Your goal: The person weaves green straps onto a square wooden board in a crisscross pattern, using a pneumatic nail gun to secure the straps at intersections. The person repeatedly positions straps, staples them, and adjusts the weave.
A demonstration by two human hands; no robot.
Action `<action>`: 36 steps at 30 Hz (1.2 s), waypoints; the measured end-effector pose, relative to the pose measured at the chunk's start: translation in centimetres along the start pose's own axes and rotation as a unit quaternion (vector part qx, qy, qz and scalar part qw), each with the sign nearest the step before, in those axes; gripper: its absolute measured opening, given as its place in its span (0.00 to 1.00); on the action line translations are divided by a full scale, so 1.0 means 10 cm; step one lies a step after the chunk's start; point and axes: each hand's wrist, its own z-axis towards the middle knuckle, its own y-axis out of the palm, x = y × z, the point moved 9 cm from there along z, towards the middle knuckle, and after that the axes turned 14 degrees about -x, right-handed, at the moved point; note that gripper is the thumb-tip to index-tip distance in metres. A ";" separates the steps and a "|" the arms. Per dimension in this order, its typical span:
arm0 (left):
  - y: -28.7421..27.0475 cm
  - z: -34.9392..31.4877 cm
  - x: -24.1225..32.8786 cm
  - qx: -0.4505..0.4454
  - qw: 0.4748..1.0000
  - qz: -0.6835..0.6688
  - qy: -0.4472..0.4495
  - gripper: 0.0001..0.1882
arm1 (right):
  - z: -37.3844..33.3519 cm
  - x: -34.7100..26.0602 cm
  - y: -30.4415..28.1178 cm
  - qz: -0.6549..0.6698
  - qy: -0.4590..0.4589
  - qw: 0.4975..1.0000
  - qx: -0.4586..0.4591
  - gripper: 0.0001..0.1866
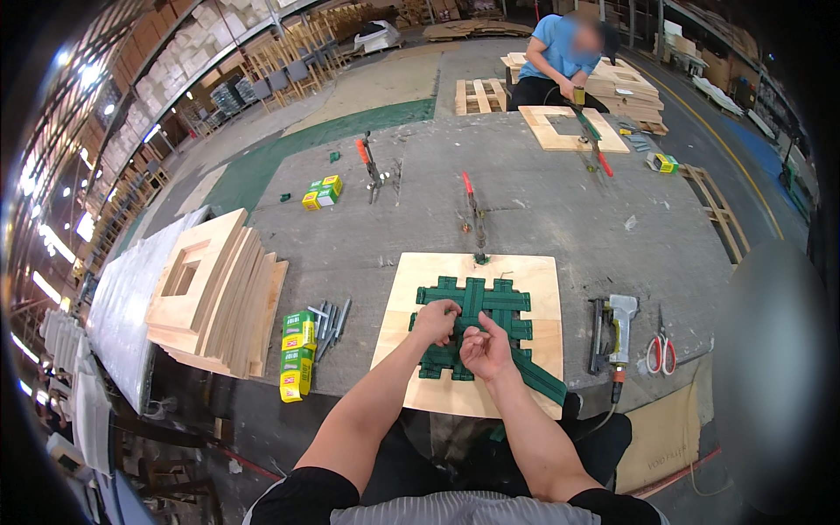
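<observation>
Green webbing straps point(473, 296) cross over and under each other on a square light-wood frame point(542, 289), which lies at the table's near edge in front of me. My left hand point(437, 321) is closed on a strap at the left middle of the weave, fingertips bent down onto it. Just right of it, my right hand point(487, 347) lies over the weave with curled fingers and its thumb up; whatever it grips is hidden. A loose strap end point(540, 378) runs from beside the right hand to the frame's lower right corner.
Right of the frame lie a staple gun point(622, 328) with a hose and red-handled scissors point(662, 352). On the left are yellow-green boxes point(297, 354), staple strips point(330, 327) and stacked wooden frames point(206, 293). A clamp point(474, 214) stands behind. A co-worker point(560, 66) works across the table.
</observation>
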 end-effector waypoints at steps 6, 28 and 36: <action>-0.01 0.01 -0.06 -0.009 0.999 -0.035 0.013 0.16 | 0.08 -0.04 -0.01 -0.025 0.061 0.997 0.031 0.22; 0.06 0.22 -0.07 0.015 0.979 -0.201 -0.010 0.09 | 0.02 0.01 0.09 -0.084 -0.025 0.993 0.077 0.26; 0.00 0.19 -0.12 0.061 0.992 -0.114 0.004 0.11 | -1.33 -0.45 0.30 -0.628 -0.184 0.742 0.147 0.15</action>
